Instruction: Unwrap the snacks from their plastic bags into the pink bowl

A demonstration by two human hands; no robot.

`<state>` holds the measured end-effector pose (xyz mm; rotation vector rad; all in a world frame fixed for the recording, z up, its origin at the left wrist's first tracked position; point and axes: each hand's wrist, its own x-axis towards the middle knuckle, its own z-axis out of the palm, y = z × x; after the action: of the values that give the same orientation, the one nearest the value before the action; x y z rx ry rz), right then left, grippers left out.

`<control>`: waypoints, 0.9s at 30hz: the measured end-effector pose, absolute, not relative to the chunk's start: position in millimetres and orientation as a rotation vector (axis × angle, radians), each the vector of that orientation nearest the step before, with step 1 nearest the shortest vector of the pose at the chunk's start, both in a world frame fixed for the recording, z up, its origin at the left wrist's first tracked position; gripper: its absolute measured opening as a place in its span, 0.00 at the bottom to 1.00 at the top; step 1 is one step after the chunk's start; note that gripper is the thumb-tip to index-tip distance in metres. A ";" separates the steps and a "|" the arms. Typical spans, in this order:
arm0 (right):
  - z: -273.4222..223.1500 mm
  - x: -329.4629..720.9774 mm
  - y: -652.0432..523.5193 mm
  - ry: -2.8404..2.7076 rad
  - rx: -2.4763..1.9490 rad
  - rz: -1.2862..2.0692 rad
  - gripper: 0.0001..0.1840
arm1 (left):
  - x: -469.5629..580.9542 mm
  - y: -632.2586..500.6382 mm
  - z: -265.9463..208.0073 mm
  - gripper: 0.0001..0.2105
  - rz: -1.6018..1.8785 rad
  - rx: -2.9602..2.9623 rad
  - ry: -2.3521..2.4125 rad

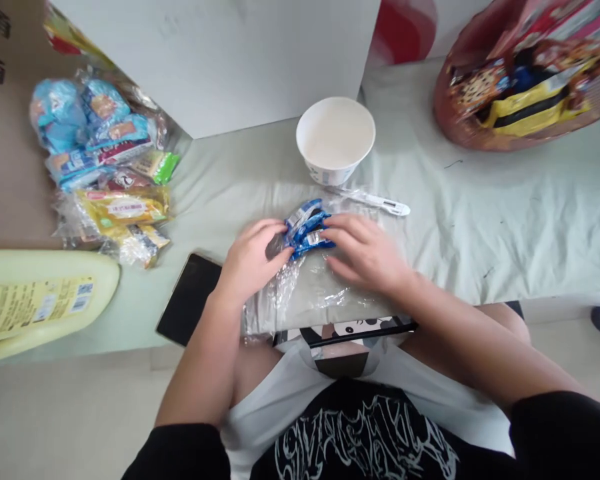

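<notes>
Crinkled blue snack packets (307, 227) lie in a small pile on the cloth, between my two hands. My left hand (253, 257) is curved, with thumb and fingertips closed on the pile's left edge. From the right, the bent fingers of my right hand (365, 252) grip the other edge; its fingertips partly cover the packets. Under and in front of them spreads crumpled clear plastic film (285, 287). Just behind the packets is a white utility knife or similar slim tool (380, 201). A white paper bowl (336, 133) stands upright beyond it.
At the left lie several wrapped snacks (123, 167), a yellow bottle (45, 300) and a black phone (190, 300). A white box (220, 60) stands at the back. On the right is a pinkish basket (453, 127) of packets. The pale green cloth (480, 233) covers the surface.
</notes>
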<state>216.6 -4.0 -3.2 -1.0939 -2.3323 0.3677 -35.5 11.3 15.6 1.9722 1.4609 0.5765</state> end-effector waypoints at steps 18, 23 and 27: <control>-13.2 213.5 8.0 -2.142 -1.121 0.827 0.27 | -0.6 16.2 13.9 0.03 0.952 0.525 1.129; -15.9 221.0 12.9 -1.988 -0.994 0.979 0.29 | 4.7 5.5 14.4 0.05 0.966 0.380 1.052; -16.1 225.6 17.7 -1.889 -0.900 1.096 0.36 | 16.2 5.9 7.7 0.07 0.968 0.319 1.025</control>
<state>225.6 17.7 -16.1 -0.8995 -1.8887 1.0958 16.2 5.9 7.7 0.3190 1.0246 0.9679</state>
